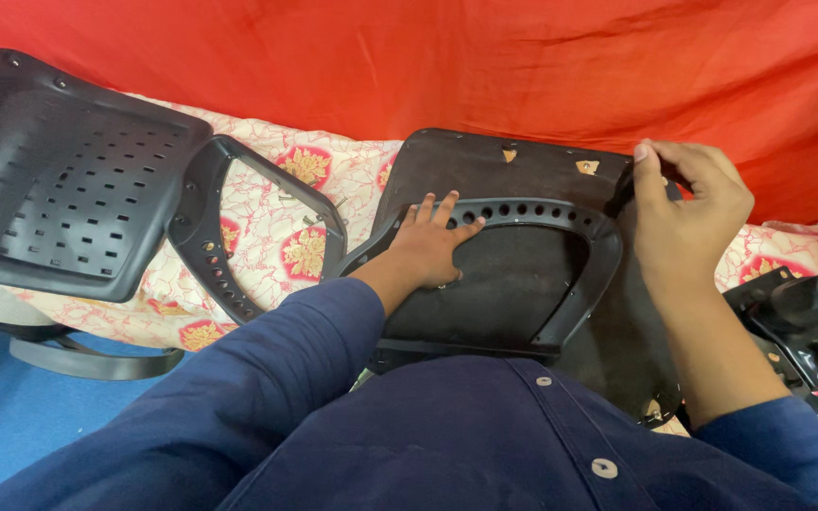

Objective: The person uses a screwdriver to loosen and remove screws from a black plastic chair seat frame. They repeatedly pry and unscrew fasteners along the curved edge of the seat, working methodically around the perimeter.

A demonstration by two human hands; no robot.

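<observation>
Left hand point(433, 248) flat, fingers spread, on the black armrest frame point(560, 220); right hand point(688, 220) pinched on its far corner.

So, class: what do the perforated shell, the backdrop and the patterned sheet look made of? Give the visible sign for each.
Perforated shell: probably moulded plastic, matt black, with even punched slots and rounded edges.
Backdrop: woven cloth, red-orange, judging by its creases and soft folds.
Patterned sheet: printed fabric, likely cotton, cream with red floral medallions, lying slightly rumpled.
</observation>
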